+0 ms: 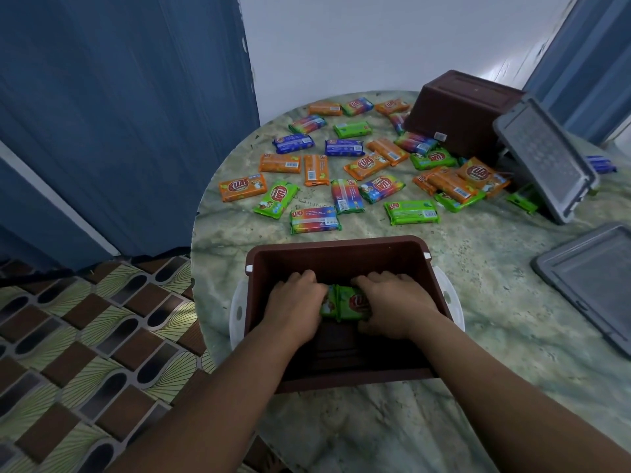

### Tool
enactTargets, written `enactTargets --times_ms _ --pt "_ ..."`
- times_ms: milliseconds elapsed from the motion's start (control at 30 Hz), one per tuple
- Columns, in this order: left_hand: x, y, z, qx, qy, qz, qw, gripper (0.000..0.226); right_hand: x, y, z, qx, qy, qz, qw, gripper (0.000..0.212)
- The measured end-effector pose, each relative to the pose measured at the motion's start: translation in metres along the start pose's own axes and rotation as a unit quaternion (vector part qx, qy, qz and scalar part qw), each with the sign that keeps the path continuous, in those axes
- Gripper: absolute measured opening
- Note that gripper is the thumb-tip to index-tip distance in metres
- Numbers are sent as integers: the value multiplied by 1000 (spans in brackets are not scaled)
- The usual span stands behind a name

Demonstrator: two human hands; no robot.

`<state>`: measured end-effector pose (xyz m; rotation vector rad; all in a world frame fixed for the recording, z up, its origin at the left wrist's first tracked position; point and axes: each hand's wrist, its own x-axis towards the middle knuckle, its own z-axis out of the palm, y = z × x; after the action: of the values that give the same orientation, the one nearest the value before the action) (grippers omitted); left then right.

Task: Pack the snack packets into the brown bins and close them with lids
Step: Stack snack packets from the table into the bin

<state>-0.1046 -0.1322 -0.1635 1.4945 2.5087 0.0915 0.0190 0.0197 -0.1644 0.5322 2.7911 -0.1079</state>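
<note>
An open brown bin (338,249) stands on the marble table in front of me. Both my hands are inside it. My left hand (295,303) and my right hand (397,305) grip green snack packets (345,302) from either side, low in the bin. Several orange, green, blue and rainbow snack packets (345,196) lie scattered on the table beyond the bin. A second brown bin (461,110) lies upside down at the far right. One grey lid (546,155) leans against it, and another grey lid (594,281) lies flat at the right edge.
The round marble table (495,336) ends to my left above a patterned floor (85,336). Blue curtains (119,114) hang at the left and far right. White side clips (239,308) stick out from the near bin.
</note>
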Motion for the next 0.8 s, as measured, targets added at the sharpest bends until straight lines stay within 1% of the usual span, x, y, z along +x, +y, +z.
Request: enactTargets --times_ms 67,267,333,467,567,633,667,767,800 --pt "0 0 0 1 0 0 1000 29 0 0 1 -8 -3 -3 1000 83" --pt "1 0 0 18 -3 4 1000 34 3 2 2 3 25 -22 999 58" --pt "1 0 0 26 -5 8 1000 35 3 2 1 12 30 -31 999 54" --pt "2 -2 2 26 -4 15 1000 36 3 3 1 12 39 -38 998 54" --pt "1 -2 3 8 -4 14 1000 36 0 0 -1 30 46 -30 998 59" --pt "-3 0 1 -33 32 22 999 36 -4 -2 -4 72 91 -26 993 58" --pt "-7 1 -2 -54 69 37 995 36 -6 -2 -5 93 133 -34 986 52" --pt "-13 -1 -18 -46 239 71 967 34 -7 5 -13 112 303 -57 945 35" --pt "-12 -6 -25 -26 287 63 955 37 -7 8 -20 110 334 -48 935 34"
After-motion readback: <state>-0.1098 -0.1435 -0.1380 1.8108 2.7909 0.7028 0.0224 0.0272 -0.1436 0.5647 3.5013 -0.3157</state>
